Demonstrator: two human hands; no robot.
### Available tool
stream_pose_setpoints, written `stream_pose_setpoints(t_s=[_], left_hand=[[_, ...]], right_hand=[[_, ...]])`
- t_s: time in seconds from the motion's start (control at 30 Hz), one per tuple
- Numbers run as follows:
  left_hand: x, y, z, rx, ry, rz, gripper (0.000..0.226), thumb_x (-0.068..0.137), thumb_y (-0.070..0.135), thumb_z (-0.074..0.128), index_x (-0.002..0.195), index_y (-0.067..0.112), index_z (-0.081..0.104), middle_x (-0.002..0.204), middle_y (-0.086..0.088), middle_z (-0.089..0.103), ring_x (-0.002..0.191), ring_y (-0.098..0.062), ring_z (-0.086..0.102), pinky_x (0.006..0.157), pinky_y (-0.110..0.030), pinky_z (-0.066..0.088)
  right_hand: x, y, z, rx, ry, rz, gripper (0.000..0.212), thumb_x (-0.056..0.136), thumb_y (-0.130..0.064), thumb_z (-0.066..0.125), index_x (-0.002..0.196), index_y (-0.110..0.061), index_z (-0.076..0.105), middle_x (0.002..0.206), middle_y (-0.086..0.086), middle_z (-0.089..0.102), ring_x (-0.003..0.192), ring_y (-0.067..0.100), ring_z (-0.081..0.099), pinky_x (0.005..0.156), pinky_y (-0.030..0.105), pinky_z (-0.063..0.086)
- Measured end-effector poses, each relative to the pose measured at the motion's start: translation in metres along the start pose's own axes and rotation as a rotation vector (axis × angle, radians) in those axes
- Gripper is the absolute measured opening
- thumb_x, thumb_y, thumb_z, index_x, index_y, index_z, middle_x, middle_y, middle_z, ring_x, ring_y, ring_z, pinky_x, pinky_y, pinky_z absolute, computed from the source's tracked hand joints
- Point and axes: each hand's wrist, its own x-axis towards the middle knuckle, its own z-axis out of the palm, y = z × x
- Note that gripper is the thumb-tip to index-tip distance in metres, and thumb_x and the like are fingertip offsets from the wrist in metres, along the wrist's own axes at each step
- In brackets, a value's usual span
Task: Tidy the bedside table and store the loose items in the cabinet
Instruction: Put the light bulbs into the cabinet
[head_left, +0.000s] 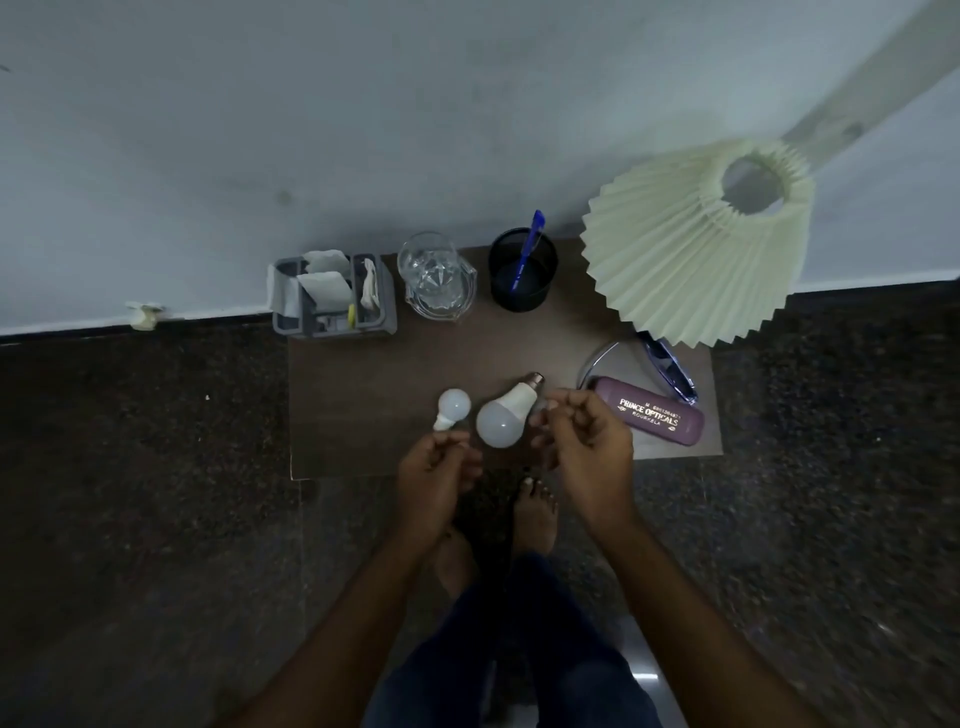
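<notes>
Left hand (434, 470) pinches the small bulb (453, 408) by its base; right hand (587, 447), fingers curled, seems to touch the big bulb (504, 421) beside it. Both look light and fragile: grip their necks.

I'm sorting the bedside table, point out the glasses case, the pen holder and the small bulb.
glasses case (652, 415), head view, printed lid.
pen holder (540, 299), head view, front wall.
small bulb (453, 404), head view, white dome.
</notes>
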Motion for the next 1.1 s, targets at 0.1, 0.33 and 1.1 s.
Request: stream_pose_setpoints(t_s=[0.1,0.33,1.1], left_hand=[[0.002,-0.027,0.005,-0.004,0.005,-0.169,0.016,0.1,0.004,0.052,0.108,0.001,0.065,0.088,-0.019,0.069,0.069,-0.025,0.063,0.061,-0.03,0.05],[0.025,-0.082,0.007,0.094,0.026,-0.223,0.014,0.098,0.011,0.055,0.089,0.012,0.065,0.077,-0.009,0.065,0.059,-0.02,0.058,0.059,-0.029,0.048],[0.033,-0.126,0.022,0.069,0.068,-0.137,0.026,0.104,0.022,0.05,0.128,0.013,0.054,0.091,-0.006,0.061,0.06,-0.017,0.056,0.053,-0.029,0.045]], right_hand=[[-0.009,0.018,-0.017,0.017,0.03,0.075,0.016,0.097,-0.009,0.06,0.094,-0.021,0.07,0.077,0.009,0.074,0.058,0.016,0.063,0.046,0.022,0.046],[-0.027,0.061,-0.019,0.005,0.058,0.267,0.013,0.098,-0.005,0.058,0.103,0.001,0.069,0.074,0.011,0.072,0.054,0.019,0.059,0.047,0.025,0.044],[-0.017,0.112,-0.025,-0.227,-0.218,0.441,0.009,0.102,-0.023,0.055,0.102,-0.016,0.06,0.093,0.011,0.059,0.067,0.026,0.057,0.054,0.031,0.049]])
